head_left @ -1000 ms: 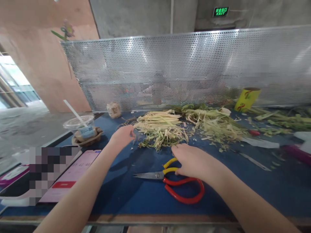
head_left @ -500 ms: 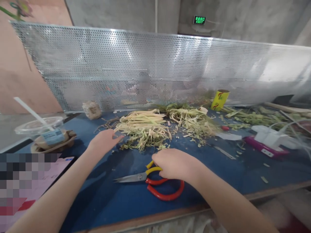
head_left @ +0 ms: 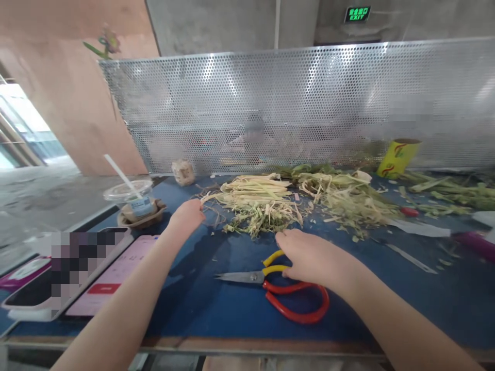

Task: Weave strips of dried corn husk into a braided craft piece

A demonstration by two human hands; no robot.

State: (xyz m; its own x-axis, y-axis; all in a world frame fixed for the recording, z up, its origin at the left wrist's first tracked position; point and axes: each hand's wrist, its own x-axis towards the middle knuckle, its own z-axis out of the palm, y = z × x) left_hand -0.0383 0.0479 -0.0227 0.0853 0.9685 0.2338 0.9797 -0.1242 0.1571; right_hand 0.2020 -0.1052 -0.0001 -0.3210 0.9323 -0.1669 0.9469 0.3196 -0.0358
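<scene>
My left hand (head_left: pixel 187 216) is closed at the left end of a pile of pale, peeled-looking plant stalks (head_left: pixel 259 188). Its fingertips pinch what looks like the end of a single stalk (head_left: pixel 209 197). On the blue table, my right hand (head_left: pixel 313 255) is curled round the yellow handle of a pair of scissors (head_left: pixel 251 277), partly hiding that loop. The blades point left and stand slightly apart; the red lower handle is in full sight. Green leafy trimmings (head_left: pixel 257 219) lie just beyond both hands.
More plant scraps (head_left: pixel 348 201) are heaped to the right, near a blade (head_left: pixel 412 258) and a yellow tube (head_left: pixel 398 157). A perforated metal screen (head_left: pixel 290 113) closes off the back. On the left are a drink cup (head_left: pixel 141 201) and phones (head_left: pixel 110 281).
The view has swung left. My left hand has closed its fingers at the stalk ends, where its thumb stood apart before. My right hand stays on the scissors.
</scene>
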